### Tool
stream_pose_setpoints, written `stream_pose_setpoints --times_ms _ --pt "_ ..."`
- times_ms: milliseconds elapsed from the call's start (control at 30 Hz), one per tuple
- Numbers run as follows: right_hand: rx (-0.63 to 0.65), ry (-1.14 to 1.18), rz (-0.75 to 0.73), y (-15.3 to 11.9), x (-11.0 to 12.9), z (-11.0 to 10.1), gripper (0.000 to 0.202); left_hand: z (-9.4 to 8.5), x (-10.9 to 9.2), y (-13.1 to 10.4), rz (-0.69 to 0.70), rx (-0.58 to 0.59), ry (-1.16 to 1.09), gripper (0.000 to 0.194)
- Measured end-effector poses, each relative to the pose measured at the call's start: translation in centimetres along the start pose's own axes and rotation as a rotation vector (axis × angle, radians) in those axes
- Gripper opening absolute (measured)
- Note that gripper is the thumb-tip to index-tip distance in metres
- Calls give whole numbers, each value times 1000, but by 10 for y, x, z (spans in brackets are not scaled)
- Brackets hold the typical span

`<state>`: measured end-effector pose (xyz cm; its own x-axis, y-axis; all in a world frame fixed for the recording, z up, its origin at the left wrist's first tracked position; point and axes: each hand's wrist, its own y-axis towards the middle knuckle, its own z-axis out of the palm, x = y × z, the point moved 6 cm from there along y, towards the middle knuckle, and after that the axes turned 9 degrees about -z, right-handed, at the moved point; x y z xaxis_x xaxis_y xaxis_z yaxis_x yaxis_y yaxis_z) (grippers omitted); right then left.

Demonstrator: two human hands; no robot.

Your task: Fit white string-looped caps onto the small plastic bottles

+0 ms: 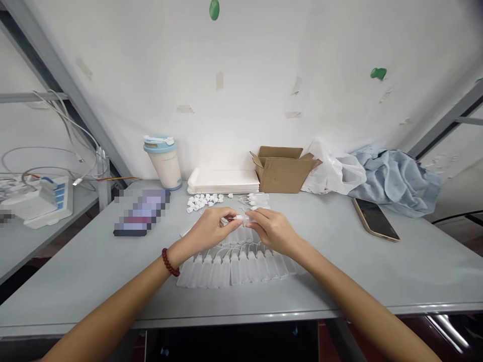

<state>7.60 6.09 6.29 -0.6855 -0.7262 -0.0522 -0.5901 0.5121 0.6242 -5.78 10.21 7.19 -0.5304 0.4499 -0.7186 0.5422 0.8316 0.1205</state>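
Observation:
My left hand (211, 229) and my right hand (275, 231) meet above the middle of the table, both with pinched fingers. A small white cap (239, 217) shows between my left thumb and forefinger. Against it, my right fingers pinch a small translucent plastic bottle, mostly covered by the hand. Below my hands lies a row of translucent bottles (245, 266) with white necks and thin curved tubes. More of these lie behind, partly hidden by my fingers. Loose white caps (199, 202) form a pile beyond my left hand, and several small bottles (258, 197) lie beyond my right.
A stack of white trays (226, 181), an open cardboard box (285, 173), a white plastic bag (330, 168) and a blue cloth (396, 176) line the wall. A cup (165, 163) and a blurred phone-like device (143, 213) stand left; a phone (375, 219) lies right.

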Motion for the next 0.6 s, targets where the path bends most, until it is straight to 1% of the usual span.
stream_pose_setpoints --times_ms 133,200,267,333,400,467,500,533,567,600 --pt "-8 31 -13 3 3 -4 20 5 4 2 -104 116 -149 44" --pt "8 41 -17 4 6 -5 21 6 5 1 -128 138 -201 44" --pt "18 80 4 4 8 -7 23 8 2 0 -115 144 -224 38" --pt "13 164 55 5 7 -8 26 8 -3 -2 -61 112 -210 31" --pt "6 275 134 6 3 -9 30 6 -9 -5 22 30 -138 26" --pt "42 382 232 7 -4 -7 38 4 -14 -7 92 -46 -61 23" --pt "70 422 276 8 -7 -6 42 3 -16 -7 111 -63 -43 22" --pt "83 429 312 9 -9 -8 43 3 -16 -7 116 -68 -44 21" --pt "64 393 334 9 -10 -13 41 2 -16 -7 108 -66 -63 19" --pt "13 319 339 7 -7 -21 36 0 -15 -6 87 -66 -95 18"
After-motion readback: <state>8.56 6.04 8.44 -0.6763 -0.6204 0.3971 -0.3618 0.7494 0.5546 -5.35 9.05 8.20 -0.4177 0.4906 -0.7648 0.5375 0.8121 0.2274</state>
